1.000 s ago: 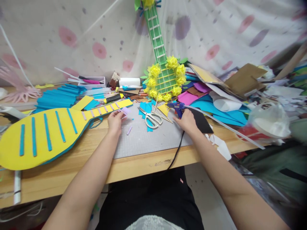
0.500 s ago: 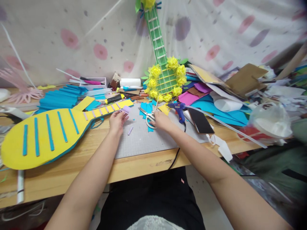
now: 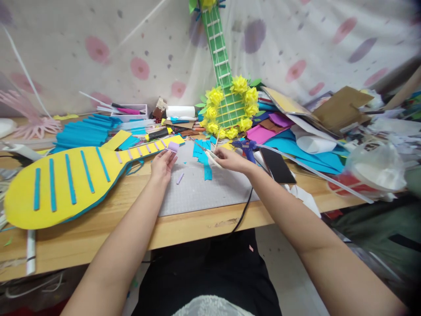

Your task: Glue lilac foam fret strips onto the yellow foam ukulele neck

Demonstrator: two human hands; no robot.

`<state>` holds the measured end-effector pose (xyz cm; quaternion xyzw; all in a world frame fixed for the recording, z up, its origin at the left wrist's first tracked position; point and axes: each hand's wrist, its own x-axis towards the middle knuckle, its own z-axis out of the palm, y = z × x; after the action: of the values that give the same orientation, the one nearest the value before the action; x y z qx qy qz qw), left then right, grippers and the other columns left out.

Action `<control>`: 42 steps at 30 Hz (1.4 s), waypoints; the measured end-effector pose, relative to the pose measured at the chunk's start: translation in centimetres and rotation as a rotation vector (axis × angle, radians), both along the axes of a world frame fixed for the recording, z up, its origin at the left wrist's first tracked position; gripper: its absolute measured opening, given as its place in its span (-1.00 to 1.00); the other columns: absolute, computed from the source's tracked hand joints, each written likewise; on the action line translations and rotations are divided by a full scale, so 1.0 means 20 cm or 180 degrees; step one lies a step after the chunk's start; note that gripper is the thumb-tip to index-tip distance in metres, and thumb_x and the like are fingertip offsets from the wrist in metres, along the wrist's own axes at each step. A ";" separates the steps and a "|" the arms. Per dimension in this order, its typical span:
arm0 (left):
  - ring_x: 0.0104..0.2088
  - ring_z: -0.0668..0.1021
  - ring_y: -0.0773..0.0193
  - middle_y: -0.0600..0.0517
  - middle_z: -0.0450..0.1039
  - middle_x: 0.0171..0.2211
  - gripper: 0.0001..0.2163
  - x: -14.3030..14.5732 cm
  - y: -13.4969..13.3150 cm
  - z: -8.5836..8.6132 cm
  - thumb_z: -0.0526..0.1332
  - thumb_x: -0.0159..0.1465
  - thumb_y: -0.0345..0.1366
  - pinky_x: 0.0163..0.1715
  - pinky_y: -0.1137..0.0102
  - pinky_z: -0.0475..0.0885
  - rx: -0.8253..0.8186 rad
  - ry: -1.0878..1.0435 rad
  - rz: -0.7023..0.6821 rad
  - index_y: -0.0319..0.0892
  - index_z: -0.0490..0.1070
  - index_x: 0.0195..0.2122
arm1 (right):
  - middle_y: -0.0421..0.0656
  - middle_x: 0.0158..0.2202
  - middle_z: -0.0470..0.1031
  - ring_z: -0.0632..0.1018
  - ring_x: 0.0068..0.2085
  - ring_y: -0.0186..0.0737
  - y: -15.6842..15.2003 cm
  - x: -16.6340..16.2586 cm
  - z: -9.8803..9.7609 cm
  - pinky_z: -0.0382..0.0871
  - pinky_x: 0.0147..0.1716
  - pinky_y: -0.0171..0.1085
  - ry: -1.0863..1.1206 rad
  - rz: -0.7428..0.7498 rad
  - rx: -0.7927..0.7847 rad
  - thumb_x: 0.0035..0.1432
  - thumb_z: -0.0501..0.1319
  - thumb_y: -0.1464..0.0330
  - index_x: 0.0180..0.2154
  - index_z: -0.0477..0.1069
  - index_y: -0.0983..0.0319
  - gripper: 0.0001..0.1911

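My left hand [image 3: 162, 164] is closed on a small piece of purple paper [image 3: 173, 147], held above the grey cutting mat [image 3: 194, 197]. In my right hand [image 3: 228, 159] is a pair of scissors [image 3: 212, 155] with white handles, lifted a little, its blades pointing to the far left over blue paper scraps [image 3: 207, 171]. A thin purple strip [image 3: 180, 178] lies on the mat between my hands. To the left rests a yellow paper guitar-like instrument [image 3: 23, 193], with blue strips on its body and purple strips across its neck.
A green paper guitar [image 3: 226, 105] edged with yellow flowers leans on the curtain. A blue glue gun [image 3: 246, 148] and a black phone [image 3: 278, 166] lie right of my right hand. Coloured paper sheets [image 3: 279, 136] pile up behind them. A plastic tub [image 3: 371, 164] stands far right.
My right hand has picked the scissors up off the mat and tilted them. My left hand stays almost in place with the purple paper. The view has shifted slightly.
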<state>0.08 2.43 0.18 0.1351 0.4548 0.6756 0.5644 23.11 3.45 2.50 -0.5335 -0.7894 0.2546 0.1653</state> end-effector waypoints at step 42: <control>-0.51 0.53 0.43 0.07 0.47 -0.54 -0.83 0.06 -0.02 0.02 0.19 0.08 -0.60 -0.36 0.48 0.43 -0.0260 -0.0139 -0.0277 -0.23 0.24 -0.43 | -0.24 -0.54 0.30 0.32 -0.54 -0.43 0.04 -0.19 -0.01 0.21 -0.56 -0.38 0.0358 0.0885 -0.1363 -0.09 0.14 -0.08 -0.42 0.31 0.27 -0.49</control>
<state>1.24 1.98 0.51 0.1168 0.4632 0.6340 0.6081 19.38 4.29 2.22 -0.4277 -0.7728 0.4655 0.0556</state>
